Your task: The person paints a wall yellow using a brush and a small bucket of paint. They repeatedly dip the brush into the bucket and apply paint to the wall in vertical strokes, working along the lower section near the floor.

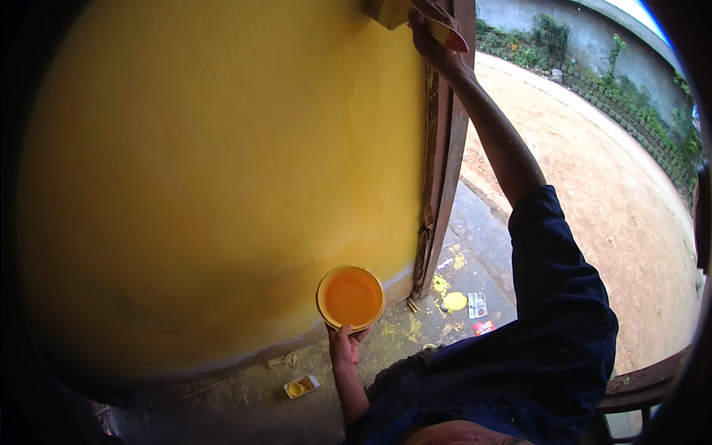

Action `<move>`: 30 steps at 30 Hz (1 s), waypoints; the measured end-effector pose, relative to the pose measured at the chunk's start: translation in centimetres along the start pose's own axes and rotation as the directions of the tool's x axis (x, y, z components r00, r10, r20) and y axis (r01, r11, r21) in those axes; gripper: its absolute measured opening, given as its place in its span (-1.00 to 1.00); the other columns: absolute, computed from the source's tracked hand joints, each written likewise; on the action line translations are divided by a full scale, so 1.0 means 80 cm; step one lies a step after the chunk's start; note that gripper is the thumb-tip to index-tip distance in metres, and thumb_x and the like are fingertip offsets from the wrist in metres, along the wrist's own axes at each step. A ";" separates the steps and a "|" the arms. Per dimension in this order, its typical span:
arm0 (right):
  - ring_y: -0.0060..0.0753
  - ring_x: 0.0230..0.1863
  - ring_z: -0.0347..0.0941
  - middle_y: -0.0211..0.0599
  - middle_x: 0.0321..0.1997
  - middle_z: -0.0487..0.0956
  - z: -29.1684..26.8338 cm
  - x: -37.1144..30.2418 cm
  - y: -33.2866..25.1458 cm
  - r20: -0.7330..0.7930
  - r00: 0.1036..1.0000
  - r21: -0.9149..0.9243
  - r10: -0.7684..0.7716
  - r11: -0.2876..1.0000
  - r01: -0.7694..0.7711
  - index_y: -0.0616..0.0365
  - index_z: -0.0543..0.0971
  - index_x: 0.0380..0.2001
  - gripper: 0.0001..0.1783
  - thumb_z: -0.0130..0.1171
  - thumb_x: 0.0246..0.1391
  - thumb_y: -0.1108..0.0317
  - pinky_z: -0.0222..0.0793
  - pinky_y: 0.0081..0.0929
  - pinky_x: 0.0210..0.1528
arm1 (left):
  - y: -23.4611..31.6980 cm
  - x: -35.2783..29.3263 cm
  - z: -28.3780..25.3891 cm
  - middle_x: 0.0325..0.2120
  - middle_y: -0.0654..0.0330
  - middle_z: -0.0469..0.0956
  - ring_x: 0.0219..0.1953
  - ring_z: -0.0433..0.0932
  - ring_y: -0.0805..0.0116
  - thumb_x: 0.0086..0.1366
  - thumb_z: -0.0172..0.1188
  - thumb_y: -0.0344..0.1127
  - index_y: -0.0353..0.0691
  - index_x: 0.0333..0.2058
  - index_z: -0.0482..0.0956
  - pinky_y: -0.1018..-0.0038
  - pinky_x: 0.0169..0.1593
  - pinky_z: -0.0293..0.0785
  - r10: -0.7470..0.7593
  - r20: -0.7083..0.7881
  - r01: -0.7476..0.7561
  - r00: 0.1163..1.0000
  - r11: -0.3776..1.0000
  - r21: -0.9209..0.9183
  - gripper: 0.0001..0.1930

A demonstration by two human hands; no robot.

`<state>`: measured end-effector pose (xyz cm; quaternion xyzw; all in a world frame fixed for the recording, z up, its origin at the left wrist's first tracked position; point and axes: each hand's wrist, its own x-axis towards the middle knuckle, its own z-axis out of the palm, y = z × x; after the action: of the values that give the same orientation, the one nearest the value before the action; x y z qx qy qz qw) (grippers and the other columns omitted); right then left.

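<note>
A round tub (322, 291) rests in my left hand (344, 347), low in front of the yellow wall (222, 163). My fingers close on its near rim and underside. Orange paint (354, 297) lies inside it. My right arm is stretched up along the door frame. At the top edge, my right hand (437, 46) is closed on what looks like a paintbrush (455, 42), pale with a red end. Part of it is hidden by the fingers. Beside that hand, a pale boxy shape (387, 12) sits against the wall, cut off by the picture's edge.
A worn brown door frame (443, 167) edges the wall on the right. The grey floor (482, 230) carries yellow paint splashes (454, 301) and scraps of paper (477, 305). Near the wall's foot lies a small paint-stained carton (301, 386). Outside are bare ground (586, 185) and a planted border (601, 85).
</note>
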<state>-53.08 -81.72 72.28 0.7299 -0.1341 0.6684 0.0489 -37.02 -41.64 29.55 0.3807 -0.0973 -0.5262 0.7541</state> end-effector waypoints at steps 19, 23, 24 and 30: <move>-0.33 -0.31 0.64 -0.01 -0.21 0.62 -0.001 -0.064 -0.021 -0.034 0.999 0.115 -0.027 0.993 0.031 0.14 0.41 0.16 -0.48 0.15 0.08 0.48 0.47 -0.52 -0.30 | 0.001 -0.005 0.003 0.06 0.00 0.38 -0.08 0.57 0.04 0.23 -0.03 -0.55 -0.05 0.28 0.00 0.14 -0.14 0.66 0.008 0.000 -0.008 1.000 0.999 0.050 -0.34; -0.14 -0.50 0.55 -0.07 -0.46 0.58 0.015 -0.296 -0.051 0.637 0.769 0.073 0.043 0.991 -0.116 0.12 0.31 0.24 -0.34 0.14 -0.01 0.50 0.47 -0.35 -0.35 | -0.001 -0.008 0.005 0.06 0.01 0.36 -0.06 0.56 0.03 0.20 -0.02 -0.56 -0.10 0.25 0.03 0.16 -0.17 0.69 0.036 -0.033 -0.035 0.999 0.998 0.053 -0.35; -0.07 -0.51 0.53 -0.04 -0.46 0.57 0.017 -0.351 -0.052 0.802 0.597 0.035 -0.014 0.999 -0.024 0.10 0.31 0.24 -0.35 0.15 0.01 0.42 0.46 -0.28 -0.38 | -0.002 -0.008 0.004 0.06 0.00 0.36 -0.05 0.56 0.03 0.20 -0.03 -0.55 -0.09 0.26 0.02 0.16 -0.16 0.69 0.011 -0.057 -0.007 0.998 0.998 0.066 -0.35; -0.40 -0.41 0.59 -0.09 -0.34 0.63 -0.005 -0.411 -0.068 0.734 0.542 0.167 0.410 0.664 -0.729 0.21 0.35 0.19 -0.45 0.03 0.18 0.17 0.51 -0.43 -0.33 | 0.009 0.004 0.019 0.15 -0.01 0.27 -0.04 0.56 0.04 0.23 -0.08 -0.61 0.03 0.33 -0.15 0.20 -0.12 0.67 0.077 -0.006 -0.076 0.997 0.992 0.104 -0.25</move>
<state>-54.35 -72.15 40.40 0.8116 -0.2193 0.3650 -0.4000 -37.17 -42.47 31.02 0.4179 -0.1352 -0.4893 0.7534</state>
